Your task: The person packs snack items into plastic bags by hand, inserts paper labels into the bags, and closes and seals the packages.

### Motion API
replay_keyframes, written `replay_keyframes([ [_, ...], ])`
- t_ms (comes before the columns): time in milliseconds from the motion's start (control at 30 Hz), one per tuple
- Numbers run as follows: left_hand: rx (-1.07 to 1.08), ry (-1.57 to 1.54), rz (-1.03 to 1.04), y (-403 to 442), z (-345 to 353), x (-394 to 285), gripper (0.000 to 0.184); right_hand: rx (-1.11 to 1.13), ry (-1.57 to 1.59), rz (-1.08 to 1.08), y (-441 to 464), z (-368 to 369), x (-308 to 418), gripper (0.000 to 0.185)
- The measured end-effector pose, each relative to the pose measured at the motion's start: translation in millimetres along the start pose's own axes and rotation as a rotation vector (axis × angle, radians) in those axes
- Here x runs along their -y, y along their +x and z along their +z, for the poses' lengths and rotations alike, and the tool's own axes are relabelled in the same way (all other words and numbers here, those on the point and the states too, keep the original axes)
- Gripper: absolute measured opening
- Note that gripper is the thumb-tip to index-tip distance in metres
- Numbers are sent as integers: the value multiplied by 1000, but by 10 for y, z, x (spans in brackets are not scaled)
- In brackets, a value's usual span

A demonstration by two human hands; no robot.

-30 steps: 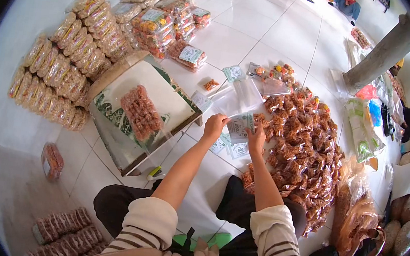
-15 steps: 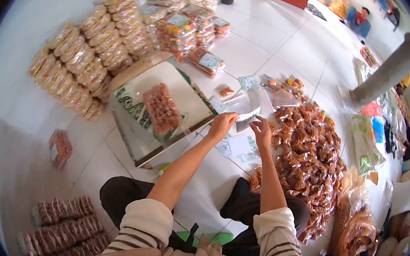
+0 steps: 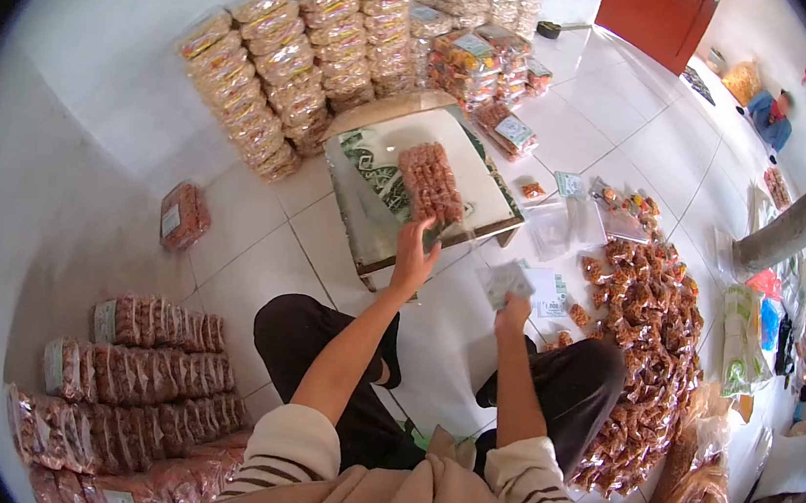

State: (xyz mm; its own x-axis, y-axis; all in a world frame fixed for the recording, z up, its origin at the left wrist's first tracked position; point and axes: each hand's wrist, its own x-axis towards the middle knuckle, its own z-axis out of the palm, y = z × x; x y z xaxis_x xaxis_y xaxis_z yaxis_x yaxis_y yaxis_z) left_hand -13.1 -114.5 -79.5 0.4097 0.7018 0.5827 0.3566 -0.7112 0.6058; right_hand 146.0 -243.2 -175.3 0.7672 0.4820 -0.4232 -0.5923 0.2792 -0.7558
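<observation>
My left hand (image 3: 414, 261) reaches over the near edge of a low table, its fingers apart at the near end of a clear plastic pack of reddish-brown snacks (image 3: 428, 181). Whether the fingertips touch the pack, I cannot tell. The pack lies flat on the glossy white and green-patterned tabletop (image 3: 367, 220). Over the floor to the right, my right hand (image 3: 514, 314) is closed on a printed label sheet (image 3: 500, 281), slightly blurred. Just beyond it lie more printed labels (image 3: 548, 291) and clear plastic bags (image 3: 563, 227).
A heap of small snack packets (image 3: 642, 365) spreads beside my right knee. Filled packs (image 3: 145, 367) lie in rows at the lower left, one pack (image 3: 185, 216) alone. Stacked bags (image 3: 276, 61) line the wall. A grey pillar (image 3: 800, 215) rises at right; a person (image 3: 769, 118) sits far back.
My left hand has left the paper and moved left to the pack on the table. My right hand keeps the label sheet, now lower. The view has turned left.
</observation>
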Motion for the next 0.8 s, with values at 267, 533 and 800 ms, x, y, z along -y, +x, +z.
replay_keyframes([
  [267,188,160,-138,-506,54,87,55,119,101,320,-425,134,-145,32],
  [533,150,192,-85,-373,252,121,33,179,-38,288,-293,196,-114,27],
  [800,103,92,-31,-362,171,148,23,310,61,373,-256,522,-134,24],
])
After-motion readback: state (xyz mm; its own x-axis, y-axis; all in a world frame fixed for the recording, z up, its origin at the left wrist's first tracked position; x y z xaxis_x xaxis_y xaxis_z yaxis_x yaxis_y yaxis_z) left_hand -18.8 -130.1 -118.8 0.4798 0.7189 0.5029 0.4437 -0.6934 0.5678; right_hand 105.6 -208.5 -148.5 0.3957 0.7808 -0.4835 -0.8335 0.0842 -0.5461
